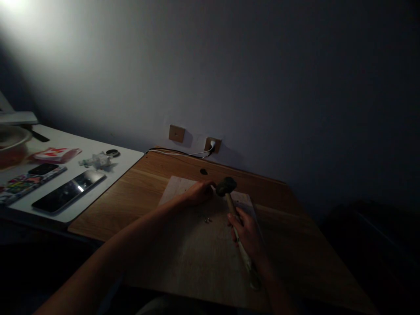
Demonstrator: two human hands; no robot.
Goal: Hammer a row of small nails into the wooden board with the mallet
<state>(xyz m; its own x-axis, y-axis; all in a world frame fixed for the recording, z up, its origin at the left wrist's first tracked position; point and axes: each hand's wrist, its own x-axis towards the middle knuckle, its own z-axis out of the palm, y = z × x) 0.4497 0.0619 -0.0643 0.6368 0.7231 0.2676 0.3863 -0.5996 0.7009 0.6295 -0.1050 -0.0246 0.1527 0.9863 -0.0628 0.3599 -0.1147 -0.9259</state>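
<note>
My right hand (246, 229) is wrapped around the wooden handle of a hammer (238, 238). The hammer's dark metal head points away from me, above the far part of a pale wooden board (197, 262). My left hand (199, 193) rests on the board just left of the hammer head, its fingers curled together and the index finger reaching toward the head. Whatever those fingers pinch is too small and dark to make out. A few small shiny metal pieces, perhaps nails (207, 220), lie on the board between my hands.
Under the board is a wooden desk (131, 192). A white table (77, 210) adjoins it on the left, carrying a phone (68, 192), a crumpled wrapper (98, 161), a red-and-white packet (55, 154) and a bowl (13, 144). Cables run to a wall socket (208, 143).
</note>
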